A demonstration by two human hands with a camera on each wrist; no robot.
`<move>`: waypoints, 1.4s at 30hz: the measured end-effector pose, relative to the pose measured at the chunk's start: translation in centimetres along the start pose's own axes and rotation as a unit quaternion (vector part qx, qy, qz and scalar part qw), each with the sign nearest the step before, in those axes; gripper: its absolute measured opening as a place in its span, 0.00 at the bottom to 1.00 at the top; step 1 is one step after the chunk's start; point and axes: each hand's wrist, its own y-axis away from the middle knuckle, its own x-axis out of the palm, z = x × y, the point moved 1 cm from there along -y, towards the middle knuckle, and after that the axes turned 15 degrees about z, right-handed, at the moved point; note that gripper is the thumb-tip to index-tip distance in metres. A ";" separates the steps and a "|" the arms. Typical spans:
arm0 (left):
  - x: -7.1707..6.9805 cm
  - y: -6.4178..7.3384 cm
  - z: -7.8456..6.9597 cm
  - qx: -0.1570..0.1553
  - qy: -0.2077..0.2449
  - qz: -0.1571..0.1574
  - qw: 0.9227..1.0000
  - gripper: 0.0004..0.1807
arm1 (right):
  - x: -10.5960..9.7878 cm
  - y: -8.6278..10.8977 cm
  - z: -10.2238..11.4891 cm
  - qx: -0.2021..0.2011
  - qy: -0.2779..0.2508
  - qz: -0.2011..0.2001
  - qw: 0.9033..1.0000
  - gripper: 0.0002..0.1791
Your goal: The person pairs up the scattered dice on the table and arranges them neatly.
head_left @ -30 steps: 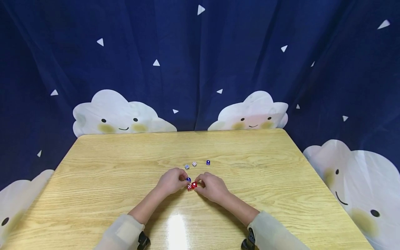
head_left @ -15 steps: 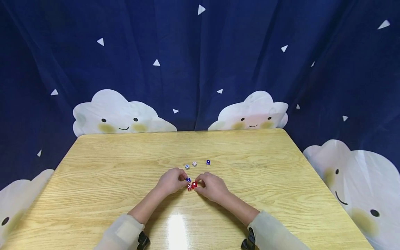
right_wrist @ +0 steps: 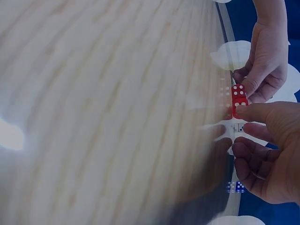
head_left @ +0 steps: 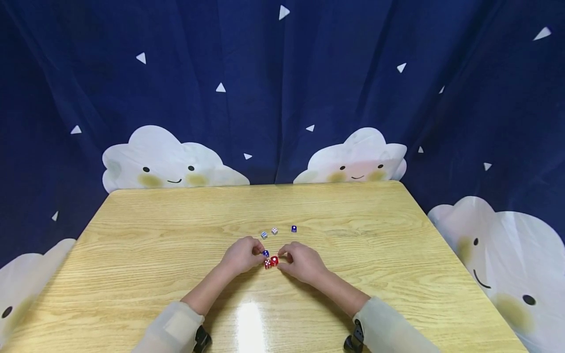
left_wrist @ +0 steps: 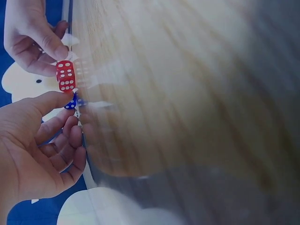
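Observation:
Two red dice, one [head_left: 267, 264] on the left and another [head_left: 274, 261] on the right, sit side by side on the table between my hands. My left hand [head_left: 242, 256] pinches a blue die [head_left: 266, 253] between thumb and index finger, just behind the red pair; in the left wrist view that blue die [left_wrist: 71, 102] shows below the red ones. To the right, my right hand [head_left: 303, 264] has its thumb and index finger parted, fingertips close beside the right red die. In the right wrist view its thumb [right_wrist: 255, 112] overlaps the red dice [right_wrist: 239, 96].
Behind the hands lie two white dice, one [head_left: 264, 235] left and one [head_left: 274, 231] nearer the middle. Another blue die [head_left: 294, 229] stands to their right. The wooden table [head_left: 154, 230] ends at a dark blue curtain [head_left: 265, 73] with cloud prints.
My right hand has let go of the right red die and drawn slightly to the right. The left hand stays at the blue die, and the red dice stay together.

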 end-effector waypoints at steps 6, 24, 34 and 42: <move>0.1 -0.3 0.2 -0.001 -0.007 -0.007 1.000 0.08 | -0.7 0.2 -0.8 0.014 -0.015 -0.005 1.000 0.13; 0.4 -0.5 0.7 -0.002 0.018 -0.004 1.000 0.08 | -1.9 -1.6 -5.0 0.091 -0.052 -0.050 0.993 0.09; 0.4 -0.4 0.7 0.005 0.040 0.003 0.999 0.09 | -2.1 -2.6 -5.9 0.105 -0.054 -0.079 0.990 0.08; 0.4 -0.5 0.8 0.012 0.040 0.004 0.999 0.09 | -2.1 -3.5 -6.1 0.124 -0.080 -0.082 0.986 0.12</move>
